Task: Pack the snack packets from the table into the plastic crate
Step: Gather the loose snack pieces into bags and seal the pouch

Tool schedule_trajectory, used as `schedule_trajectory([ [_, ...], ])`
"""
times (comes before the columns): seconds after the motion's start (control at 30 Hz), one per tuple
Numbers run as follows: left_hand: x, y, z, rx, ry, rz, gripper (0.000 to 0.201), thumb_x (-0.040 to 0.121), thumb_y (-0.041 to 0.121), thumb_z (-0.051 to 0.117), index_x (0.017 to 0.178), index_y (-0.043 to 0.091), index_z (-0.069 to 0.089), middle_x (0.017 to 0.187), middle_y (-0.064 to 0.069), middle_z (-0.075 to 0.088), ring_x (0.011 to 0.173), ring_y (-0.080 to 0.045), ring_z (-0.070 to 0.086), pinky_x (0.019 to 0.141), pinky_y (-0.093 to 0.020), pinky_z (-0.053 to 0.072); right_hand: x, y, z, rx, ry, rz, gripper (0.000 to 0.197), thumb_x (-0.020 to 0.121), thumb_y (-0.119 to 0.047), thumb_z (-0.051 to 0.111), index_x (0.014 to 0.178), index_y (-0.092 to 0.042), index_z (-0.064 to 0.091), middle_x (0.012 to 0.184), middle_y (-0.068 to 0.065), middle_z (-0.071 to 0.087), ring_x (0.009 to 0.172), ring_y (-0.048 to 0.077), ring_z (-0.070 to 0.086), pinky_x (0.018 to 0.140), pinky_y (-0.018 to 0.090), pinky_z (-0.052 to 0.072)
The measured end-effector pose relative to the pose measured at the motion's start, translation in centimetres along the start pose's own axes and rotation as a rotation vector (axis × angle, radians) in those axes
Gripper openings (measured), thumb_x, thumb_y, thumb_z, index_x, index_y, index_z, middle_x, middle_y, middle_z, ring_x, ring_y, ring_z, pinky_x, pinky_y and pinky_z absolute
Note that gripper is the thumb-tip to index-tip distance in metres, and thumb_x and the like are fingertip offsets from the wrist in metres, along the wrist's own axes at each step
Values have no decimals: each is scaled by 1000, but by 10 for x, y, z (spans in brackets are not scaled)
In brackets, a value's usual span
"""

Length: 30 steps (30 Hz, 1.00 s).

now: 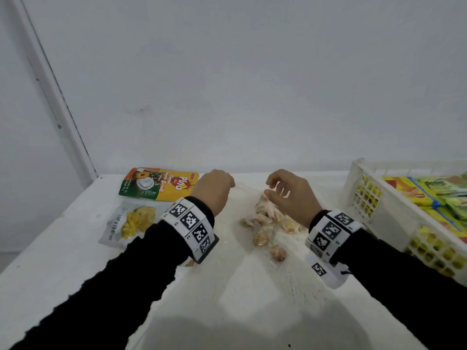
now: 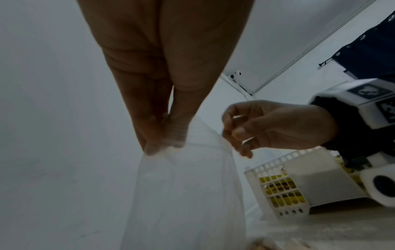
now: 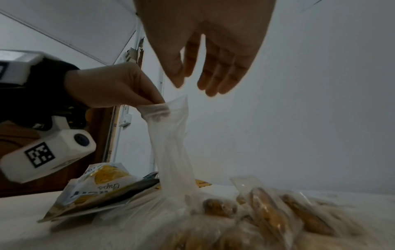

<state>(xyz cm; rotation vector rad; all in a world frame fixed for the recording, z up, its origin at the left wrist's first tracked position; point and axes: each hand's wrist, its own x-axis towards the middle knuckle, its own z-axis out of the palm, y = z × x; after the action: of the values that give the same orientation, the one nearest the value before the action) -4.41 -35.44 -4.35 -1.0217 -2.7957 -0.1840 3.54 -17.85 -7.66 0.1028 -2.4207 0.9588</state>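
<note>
The left hand (image 1: 214,189) pinches the clear biscuit bag's (image 1: 265,223) gathered neck to lift it off the worktop (image 1: 240,299), while the right hand's (image 1: 288,195) fingers hover loosely spread just beside it.

Clear bag (image 3: 171,147): thin glossy plastic film, see-through (pale brown snacks are seen inside).
Crate (image 1: 394,210), right of the bag: rigid white perforated plastic, matt.
Yellow pouch (image 1: 159,184), left of the bag: glossy printed foil-like plastic.
Table (image 1: 227,299): matt white, slightly rough.

white table (image 1: 242,306), snack packets (image 1: 158,184), crate (image 1: 394,213)
</note>
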Motion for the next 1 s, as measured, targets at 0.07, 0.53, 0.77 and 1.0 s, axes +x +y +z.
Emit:
schedule_trajectory([
  [0.07, 0, -2, 0, 38, -17, -28, 42, 95, -1, 34, 131, 12, 50, 133, -9, 51, 123, -25, 46, 100, -31, 37, -1, 5, 2, -137, -192, 68, 12, 80, -5, 62, 88, -12, 68, 81, -4, 61, 69, 12, 53, 69, 22, 44],
  [0.53, -7, -7, -1, -193, -108, -101, 42, 95, 19, 44, 136, 10, 43, 142, -7, 44, 129, -21, 41, 107, -27, 29, 0, 5, 42, -780, -827, 24, 33, 90, -21, 50, 121, -13, 56, 117, 7, 59, 107, 25, 57, 86, 31, 46],
  [0.77, -7, -7, -6, -245, -85, -130, 43, 94, 17, 46, 136, 8, 44, 140, -7, 46, 126, -21, 45, 103, -25, 32, 35, -28, -37, -54, -543, -2, 16, 91, -10, 53, 96, -19, 65, 98, 8, 70, 89, 22, 66, 84, 32, 53],
  [1.0, -8, -2, -6, -289, -40, -142, 35, 91, 18, 50, 122, 4, 57, 121, -14, 59, 110, -25, 53, 87, -25, 37, 38, -42, -17, 113, -263, -135, 12, 92, -8, 54, 95, -11, 65, 87, 1, 68, 83, 18, 64, 74, 17, 48],
])
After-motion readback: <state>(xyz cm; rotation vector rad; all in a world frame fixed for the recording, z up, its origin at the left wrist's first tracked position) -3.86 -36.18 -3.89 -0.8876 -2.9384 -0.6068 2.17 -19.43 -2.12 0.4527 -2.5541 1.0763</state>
